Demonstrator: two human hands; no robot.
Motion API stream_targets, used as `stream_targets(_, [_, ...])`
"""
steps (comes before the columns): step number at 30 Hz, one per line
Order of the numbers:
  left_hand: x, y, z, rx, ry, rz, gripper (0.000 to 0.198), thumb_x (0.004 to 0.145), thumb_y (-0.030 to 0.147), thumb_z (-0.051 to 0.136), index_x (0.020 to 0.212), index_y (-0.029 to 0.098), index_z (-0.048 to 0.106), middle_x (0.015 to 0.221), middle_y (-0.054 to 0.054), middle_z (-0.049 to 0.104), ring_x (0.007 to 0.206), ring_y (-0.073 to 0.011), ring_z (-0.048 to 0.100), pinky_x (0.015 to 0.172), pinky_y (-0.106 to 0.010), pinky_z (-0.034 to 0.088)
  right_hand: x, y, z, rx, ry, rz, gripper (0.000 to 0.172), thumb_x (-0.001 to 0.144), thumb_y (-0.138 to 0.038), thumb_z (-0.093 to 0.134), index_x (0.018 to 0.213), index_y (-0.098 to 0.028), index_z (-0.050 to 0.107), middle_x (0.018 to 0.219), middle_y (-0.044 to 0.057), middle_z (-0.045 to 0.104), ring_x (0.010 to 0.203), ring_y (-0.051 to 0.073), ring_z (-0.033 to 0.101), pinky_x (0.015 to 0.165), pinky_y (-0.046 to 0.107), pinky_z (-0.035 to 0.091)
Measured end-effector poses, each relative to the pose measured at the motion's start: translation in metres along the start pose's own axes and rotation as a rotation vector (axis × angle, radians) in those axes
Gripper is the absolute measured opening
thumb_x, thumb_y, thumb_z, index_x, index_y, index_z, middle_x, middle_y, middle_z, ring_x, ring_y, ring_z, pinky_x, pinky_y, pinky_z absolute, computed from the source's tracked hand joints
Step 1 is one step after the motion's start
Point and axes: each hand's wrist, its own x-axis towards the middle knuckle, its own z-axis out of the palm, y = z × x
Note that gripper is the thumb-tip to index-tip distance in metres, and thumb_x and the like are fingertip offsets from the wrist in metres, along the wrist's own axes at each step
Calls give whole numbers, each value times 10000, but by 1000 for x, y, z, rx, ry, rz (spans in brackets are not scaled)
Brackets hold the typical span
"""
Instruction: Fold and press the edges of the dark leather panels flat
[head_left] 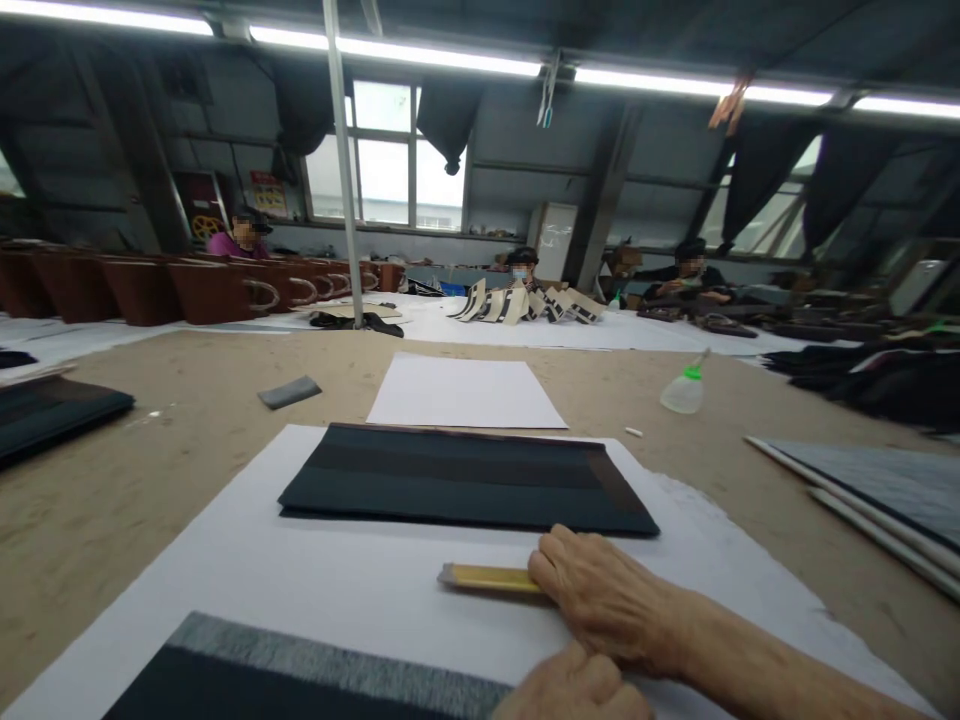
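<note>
My right hand (600, 595) reaches in from the right, its fingers wrapped round a flat yellow tool (491, 578) with a grey tip pointing left. Just beyond it lies a stack of dark folded fabric panels (457, 480), with a brown strip at the right end. Low in the view, my left hand (574, 688) has its fingers curled at the right end of a dark fabric panel (300, 685) with a grey fuzzy border. Its fingertips and the panel's near part are partly cut off. White paper (337, 570) lies under these things.
A smaller white sheet (465, 392), a grey strip (290, 392) and a squeeze bottle with green cap (684, 390) lie or stand farther back. Dark panels (60, 410) are at left, grey boards (877, 490) at right. A pole (345, 170) rises beyond; several people sit at the far table.
</note>
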Motion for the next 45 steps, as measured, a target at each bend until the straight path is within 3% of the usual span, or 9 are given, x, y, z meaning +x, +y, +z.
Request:
stream_targets(3, [3,3,-21,-66,31,29,134,780,134,553,664,153,488,559,-10,403,497,-146,360,419,-261,272,-26,9,3,23,10,127,269,712,-5,447,929,-106,571,886,123,572,749,235,515,612,335,405])
stream_targets(6, [5,5,-52,-178,46,84,89,839,112,499,909,109,553,699,-41,492,592,-177,416,491,-303,319,-74,18,-1,87,7,278,359,866,-92,381,1205,-96,499,928,111,572,719,208,536,635,333,422])
stream_targets(9, [6,2,-73,-296,-98,65,229,845,88,447,1063,77,516,796,-76,515,659,-200,432,544,-313,357,-131,22,-5,165,-31,347,449,953,-311,383,1391,-213,355,950,67,568,778,197,562,709,340,442])
stream_targets(13, [4,1,-81,-361,-221,58,305,877,73,342,1153,79,470,892,-109,520,725,-225,440,595,-325,382,-192,24,0,302,0,324,426,974,-395,331,1392,-326,377,970,51,550,830,183,565,737,331,447])
stream_targets(17, [4,2,-85,-370,-301,37,334,879,54,320,1187,91,445,919,-103,518,753,-225,442,643,-330,397,-219,30,12,327,48,249,370,959,-365,396,1315,-343,491,923,52,542,788,170,563,690,302,440])
stream_targets(23, [10,1,-95,-343,-410,55,315,922,112,299,1204,63,430,937,-103,521,768,-227,448,662,-338,417,-202,32,19,278,93,162,367,954,-335,415,1313,-325,493,849,46,502,722,150,514,637,275,401])
stream_targets(34, [15,-1,-103,-262,-442,114,383,957,133,145,1174,43,447,886,-107,533,745,-217,480,679,-338,453,-153,21,14,223,63,16,389,942,-328,437,1328,-302,475,824,42,452,678,144,447,594,252,348])
stream_targets(42, [-16,-23,-121,-447,-201,-65,315,910,58,261,1129,152,468,857,-65,537,715,-172,478,635,-266,427,-152,26,17,189,107,-35,385,948,-329,421,1327,-293,473,810,34,453,645,131,448,559,235,351])
stream_targets(45, [-26,-29,-126,-512,-211,-96,354,854,9,302,1122,175,462,867,-57,520,722,-160,470,625,-248,406,-145,27,16,190,131,-59,377,948,-321,421,1319,-295,482,805,30,456,647,131,459,550,229,360])
